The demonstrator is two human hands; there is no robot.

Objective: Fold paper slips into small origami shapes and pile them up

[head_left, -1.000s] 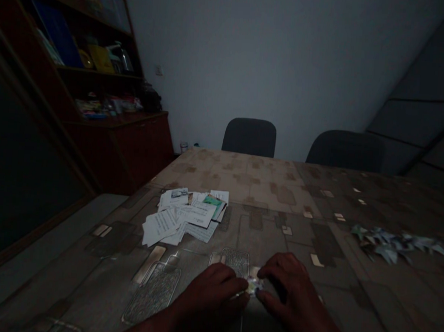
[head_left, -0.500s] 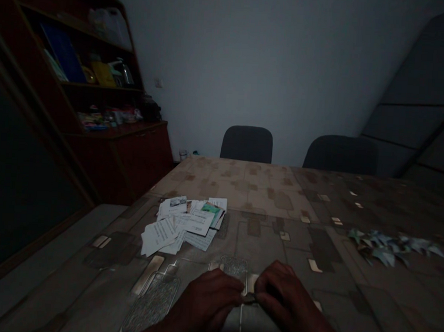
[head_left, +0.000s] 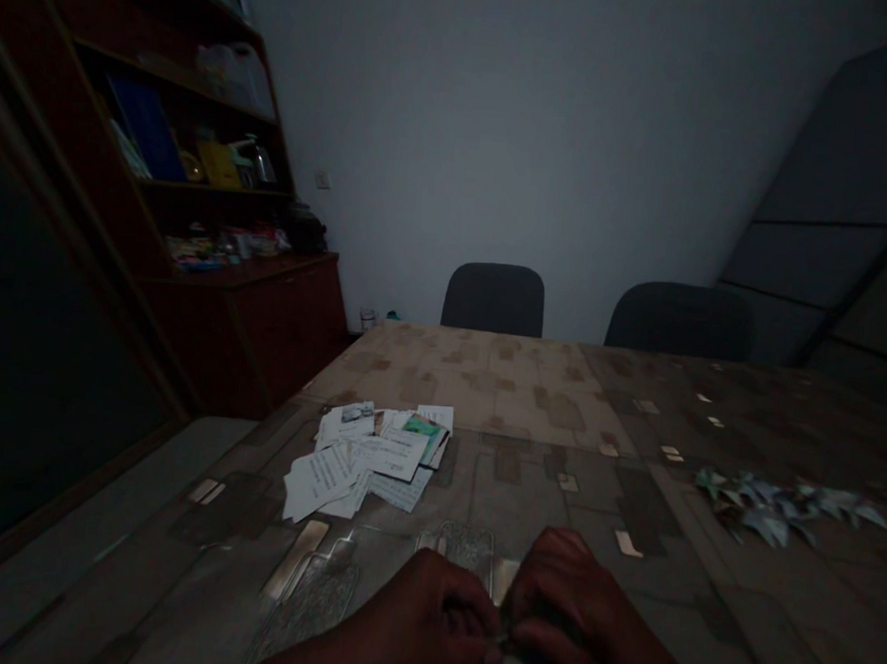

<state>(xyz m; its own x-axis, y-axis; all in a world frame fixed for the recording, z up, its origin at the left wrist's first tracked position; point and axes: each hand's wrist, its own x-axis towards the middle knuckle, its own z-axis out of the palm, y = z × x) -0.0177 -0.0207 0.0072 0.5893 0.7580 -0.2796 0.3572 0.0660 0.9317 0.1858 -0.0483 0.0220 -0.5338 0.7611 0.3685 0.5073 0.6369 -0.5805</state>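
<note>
Head view: the person's left hand (head_left: 437, 612) and right hand (head_left: 575, 613) nearly meet over the patterned tablecloth (head_left: 511, 386), fingers curled in, thumbs and fingertips pinching a small piece of paper (head_left: 501, 638) between them, mostly hidden. Printed paper slips (head_left: 365, 454) lie overlapping beyond the left hand; pointed folded papers (head_left: 774, 508) cluster rightward, well apart.

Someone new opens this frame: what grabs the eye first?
Probably the pale heap of loose printed papers, left of centre on the patterned table. Next, the left hand and right hand at the bottom centre, fingertips together around a small piece, mostly hidden. Then the cluster of folded shapes at the right.
</note>
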